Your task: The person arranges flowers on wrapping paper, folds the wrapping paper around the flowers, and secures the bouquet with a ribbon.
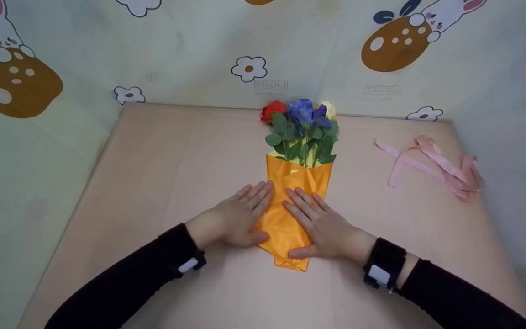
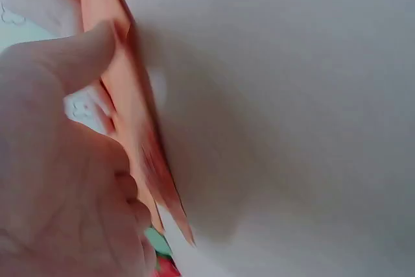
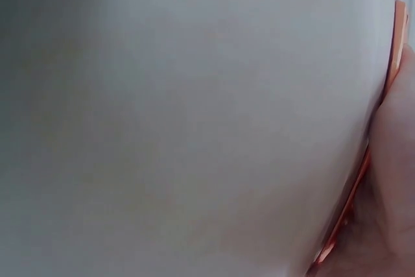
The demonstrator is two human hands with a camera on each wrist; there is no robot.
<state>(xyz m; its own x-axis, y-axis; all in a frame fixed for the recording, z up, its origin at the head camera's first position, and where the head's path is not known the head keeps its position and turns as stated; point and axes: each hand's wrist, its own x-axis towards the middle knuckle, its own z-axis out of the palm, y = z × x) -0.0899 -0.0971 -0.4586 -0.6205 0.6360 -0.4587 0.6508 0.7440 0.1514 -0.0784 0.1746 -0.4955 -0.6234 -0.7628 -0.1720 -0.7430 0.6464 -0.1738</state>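
A bouquet lies on the table, its stems wrapped in orange paper [image 1: 286, 228]. At its far end a red flower [image 1: 273, 111], blue flowers [image 1: 301, 112] and a pale yellow flower [image 1: 328, 108] stick out above green leaves [image 1: 286, 130]. My left hand [image 1: 240, 217] rests on the wrapping's left side, fingers straight and pointing away. On the right half lies my right hand [image 1: 329, 228], flat with the thumb apart. The left wrist view shows the left thumb [image 2: 91, 56] at the orange paper's edge. Only a strip of orange paper [image 3: 397, 37] shows beside the right hand in its wrist view.
A loose pink ribbon [image 1: 445, 169] lies in folds near the table's right edge. The pale pink table [image 1: 190, 151] meets a cloth backdrop [image 1: 199, 41] printed with rabbits and flowers at its far edge.
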